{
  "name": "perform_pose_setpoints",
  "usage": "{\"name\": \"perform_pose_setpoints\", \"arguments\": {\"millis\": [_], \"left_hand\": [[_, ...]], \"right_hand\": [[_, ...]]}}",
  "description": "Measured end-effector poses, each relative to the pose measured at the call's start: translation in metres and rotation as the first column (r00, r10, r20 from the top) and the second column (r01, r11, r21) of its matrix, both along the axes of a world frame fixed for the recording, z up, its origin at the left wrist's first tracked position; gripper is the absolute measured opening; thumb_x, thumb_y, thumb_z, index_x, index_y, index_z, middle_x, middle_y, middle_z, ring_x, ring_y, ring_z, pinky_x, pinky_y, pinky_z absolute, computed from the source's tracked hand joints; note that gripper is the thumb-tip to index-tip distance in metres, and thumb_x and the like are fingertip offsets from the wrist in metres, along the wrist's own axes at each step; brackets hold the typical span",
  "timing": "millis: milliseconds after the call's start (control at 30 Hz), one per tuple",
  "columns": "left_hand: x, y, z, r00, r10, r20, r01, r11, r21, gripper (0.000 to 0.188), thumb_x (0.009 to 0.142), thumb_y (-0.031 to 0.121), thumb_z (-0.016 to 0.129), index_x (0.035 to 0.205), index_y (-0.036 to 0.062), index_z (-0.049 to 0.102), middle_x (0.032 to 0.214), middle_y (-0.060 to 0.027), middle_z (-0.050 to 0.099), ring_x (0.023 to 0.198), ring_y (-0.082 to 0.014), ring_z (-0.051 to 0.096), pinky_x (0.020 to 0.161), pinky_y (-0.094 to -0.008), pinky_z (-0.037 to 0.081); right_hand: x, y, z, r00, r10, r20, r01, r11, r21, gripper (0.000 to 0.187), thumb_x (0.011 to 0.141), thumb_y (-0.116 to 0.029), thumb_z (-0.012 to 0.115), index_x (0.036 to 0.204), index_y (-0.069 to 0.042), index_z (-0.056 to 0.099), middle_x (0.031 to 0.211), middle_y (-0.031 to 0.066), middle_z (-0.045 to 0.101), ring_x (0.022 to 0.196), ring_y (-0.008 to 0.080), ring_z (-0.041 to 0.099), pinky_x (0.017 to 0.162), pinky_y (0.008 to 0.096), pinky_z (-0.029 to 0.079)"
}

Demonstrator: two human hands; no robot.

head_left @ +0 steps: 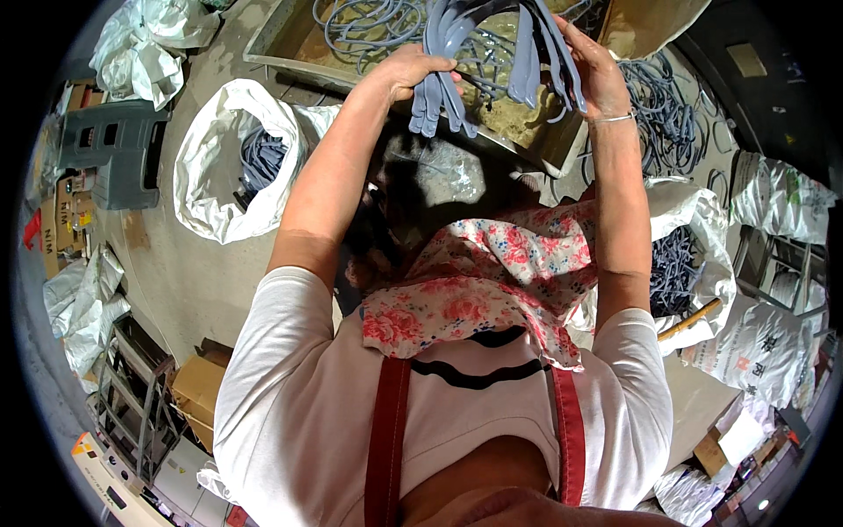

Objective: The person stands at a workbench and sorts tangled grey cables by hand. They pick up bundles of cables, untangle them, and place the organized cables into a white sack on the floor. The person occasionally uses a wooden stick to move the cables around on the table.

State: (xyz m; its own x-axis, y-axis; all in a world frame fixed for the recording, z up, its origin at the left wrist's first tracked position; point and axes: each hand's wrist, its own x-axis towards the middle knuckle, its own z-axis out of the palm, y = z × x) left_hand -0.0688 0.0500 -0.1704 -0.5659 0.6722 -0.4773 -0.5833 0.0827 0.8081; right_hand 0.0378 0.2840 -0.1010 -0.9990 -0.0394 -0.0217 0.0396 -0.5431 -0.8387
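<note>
The left grip (411,72) pinches a bundle of grey strips (452,35) under its thumb; the right grip (603,83) touches the bundle's outer strands, though I cannot tell whether it is closed on them. The bundle arches between both, ends hanging. Should the thumb slacken, strands could slide out; dangling ends might also snag the grey loops (367,33) lying in the trough (283,35) beneath. Farther out, white sacks (198,189) stand left of the left grip and bodyward of the right.
</note>
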Motion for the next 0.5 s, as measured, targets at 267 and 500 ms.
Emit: {"name": "perform_pose_setpoints", "arguments": {"millis": [267,500], "left_hand": [[0.002,-0.003,0.004,0.981,0.104,-0.165,-0.125,0.985,-0.122,0.021,0.082,0.008,0.056,0.097,-0.0062,0.051,0.079,-0.0129,0.058,0.065,-0.0255,0.062,0.058,-0.0366,0.056],[0.016,-0.003,0.035,0.915,0.305,-0.265,-0.323,0.946,-0.029,0.022,0.077,0.020,0.065,0.082,0.0007,0.055,0.064,-0.0030,0.053,0.050,-0.0107,0.056,0.043,-0.0235,0.049]], "right_hand": [[-0.001,0.002,-0.012,0.981,0.030,0.193,-0.069,0.978,0.196,0.038,0.087,-0.032,0.051,0.110,-0.001,0.054,0.095,0.0129,0.063,0.078,0.0206,0.064,0.062,0.0278,0.054],[-0.008,0.004,-0.050,0.971,-0.019,0.240,-0.029,0.980,0.198,0.019,0.081,-0.004,0.054,0.097,0.006,0.053,0.091,0.0151,0.062,0.071,0.0193,0.062,0.058,0.0322,0.056]]}}
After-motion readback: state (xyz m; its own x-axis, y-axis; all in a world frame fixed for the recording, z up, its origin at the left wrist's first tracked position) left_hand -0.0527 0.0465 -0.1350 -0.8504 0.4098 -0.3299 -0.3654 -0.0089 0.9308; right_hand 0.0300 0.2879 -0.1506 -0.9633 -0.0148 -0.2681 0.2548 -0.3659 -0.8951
